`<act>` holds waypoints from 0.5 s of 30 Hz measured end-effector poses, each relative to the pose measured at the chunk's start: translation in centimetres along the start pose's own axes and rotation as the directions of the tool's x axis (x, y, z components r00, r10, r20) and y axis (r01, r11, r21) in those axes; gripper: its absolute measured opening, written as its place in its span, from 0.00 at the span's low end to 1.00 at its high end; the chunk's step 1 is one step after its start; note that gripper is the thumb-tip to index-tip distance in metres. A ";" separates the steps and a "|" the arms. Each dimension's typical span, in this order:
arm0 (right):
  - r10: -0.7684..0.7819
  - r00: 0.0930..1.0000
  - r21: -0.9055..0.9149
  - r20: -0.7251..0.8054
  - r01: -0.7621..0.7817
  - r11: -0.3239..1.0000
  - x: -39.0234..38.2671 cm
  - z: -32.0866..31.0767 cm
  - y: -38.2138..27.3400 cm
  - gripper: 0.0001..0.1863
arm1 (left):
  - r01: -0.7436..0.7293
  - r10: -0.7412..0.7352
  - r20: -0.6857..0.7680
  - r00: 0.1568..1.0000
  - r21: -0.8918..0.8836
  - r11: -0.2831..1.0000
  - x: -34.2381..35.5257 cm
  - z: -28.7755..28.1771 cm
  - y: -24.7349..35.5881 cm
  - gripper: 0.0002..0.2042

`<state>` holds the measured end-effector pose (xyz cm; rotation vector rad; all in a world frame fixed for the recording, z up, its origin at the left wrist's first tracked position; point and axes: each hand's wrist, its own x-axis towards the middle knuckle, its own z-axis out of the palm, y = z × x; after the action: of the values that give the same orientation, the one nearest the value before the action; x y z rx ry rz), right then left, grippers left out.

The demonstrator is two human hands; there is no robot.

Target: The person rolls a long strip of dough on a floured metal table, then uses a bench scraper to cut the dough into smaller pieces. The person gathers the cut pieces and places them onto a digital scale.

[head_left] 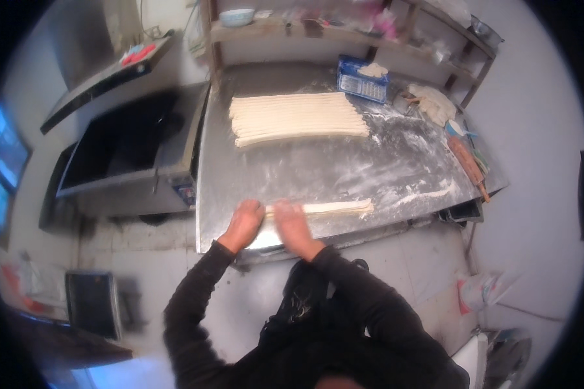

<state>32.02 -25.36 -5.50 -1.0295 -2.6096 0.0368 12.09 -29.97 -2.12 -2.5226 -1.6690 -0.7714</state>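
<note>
A long pale dough strip (340,207) lies along the near edge of the floured metal table. My left hand (243,225) is at the strip's left end, its fingers curled closed around the dough. Just to the right, my right hand (292,227) reaches over the same strip; motion smears its fingers, so their grip does not show clearly. Farther back, several dough ropes (297,119) lie side by side in a flat block, apart from both hands.
A blue scale (363,83) with some dough on it stands at the back of the metal table (272,170). At the right are a dough lump (433,105), a scoop (459,129) and a wooden rolling pin (467,164). A dark-topped appliance (123,139) adjoins the left side.
</note>
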 end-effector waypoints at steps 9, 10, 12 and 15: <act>0.149 0.978 0.145 0.147 -0.171 0.975 -2.6 -6.3 8.3 0.24 | 0.355 -0.336 0.195 0.922 -0.070 0.932 0.0 -2.0 -0.6 0.11; 0.117 0.993 0.205 0.008 -0.116 0.972 -3.8 -8.0 10.2 0.24 | 0.394 -0.377 0.245 0.893 -0.023 0.919 0.9 -2.1 -1.0 0.11; 0.069 0.997 -0.035 -0.044 -0.070 0.997 -6.7 -8.0 16.6 0.22 | 0.385 -0.361 0.375 0.854 0.011 0.923 3.6 -1.5 0.2 0.12; 0.066 0.979 0.037 0.191 -0.075 0.997 -5.8 -8.6 18.2 0.20 | 0.319 -0.323 0.353 0.878 0.072 0.945 4.0 -1.1 0.2 0.12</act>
<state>50.68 -16.69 -1.73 -1.1544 -2.7266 0.2187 13.06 -26.98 0.57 -2.5287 -2.2389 -0.3071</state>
